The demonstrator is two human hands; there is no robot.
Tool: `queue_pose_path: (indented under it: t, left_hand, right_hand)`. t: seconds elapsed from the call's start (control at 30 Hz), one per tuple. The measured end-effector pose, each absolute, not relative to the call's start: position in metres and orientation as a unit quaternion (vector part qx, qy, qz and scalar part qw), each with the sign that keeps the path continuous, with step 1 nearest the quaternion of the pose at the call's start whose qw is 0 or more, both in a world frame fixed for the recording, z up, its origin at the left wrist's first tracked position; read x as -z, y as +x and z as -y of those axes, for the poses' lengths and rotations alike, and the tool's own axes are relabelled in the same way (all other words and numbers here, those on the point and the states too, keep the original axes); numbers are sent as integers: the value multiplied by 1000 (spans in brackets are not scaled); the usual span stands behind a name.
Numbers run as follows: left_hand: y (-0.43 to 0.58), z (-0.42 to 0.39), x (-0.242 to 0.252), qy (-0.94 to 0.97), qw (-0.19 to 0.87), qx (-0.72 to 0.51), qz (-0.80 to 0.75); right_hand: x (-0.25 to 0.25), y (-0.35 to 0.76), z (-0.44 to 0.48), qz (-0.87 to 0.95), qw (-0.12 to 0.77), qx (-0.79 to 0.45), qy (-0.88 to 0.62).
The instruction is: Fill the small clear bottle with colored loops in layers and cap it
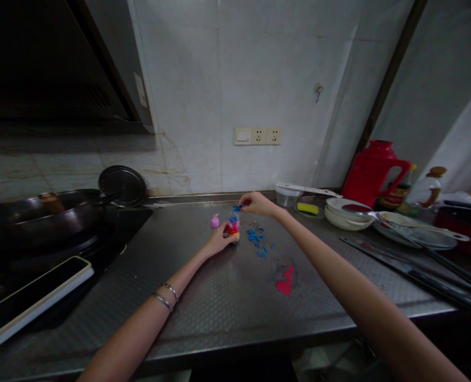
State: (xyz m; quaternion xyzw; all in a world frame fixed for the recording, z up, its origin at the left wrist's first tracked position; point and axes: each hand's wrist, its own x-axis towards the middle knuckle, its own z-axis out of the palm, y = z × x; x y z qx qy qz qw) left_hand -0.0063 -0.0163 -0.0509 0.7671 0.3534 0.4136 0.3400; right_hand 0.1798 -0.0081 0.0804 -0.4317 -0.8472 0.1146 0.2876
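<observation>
My left hand (218, 240) is wrapped round a small clear jar (233, 227) that stands upright on the metal counter. Colourful bits fill it in layers, yellow and red low down, pink and blue higher up. Above the jar's mouth, my right hand (255, 203) pinches a small blue piece (238, 208); its exact kind is too small to make out. More blue pieces (256, 237) lie scattered to the right of the jar. A pink round cap with a loop (215, 221) sits just left of it. Nearer me lie red heart-shaped pieces (285, 284).
A wok (56, 225) stands on the stove at left, with a phone-like slab (36, 302) in front. At right are stacked bowls (349, 218), a yellow sponge (307, 208), a red thermos jug (368, 172) and a long knife (382, 260). A wall closes off the back.
</observation>
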Motion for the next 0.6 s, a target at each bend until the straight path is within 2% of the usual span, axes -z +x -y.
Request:
queue_pose_path:
  t: [0.6]
  left_hand:
    - [-5,16,52,758,362,-430,-331]
  right_hand:
    - [-109,145,4,891,52,-58,-446]
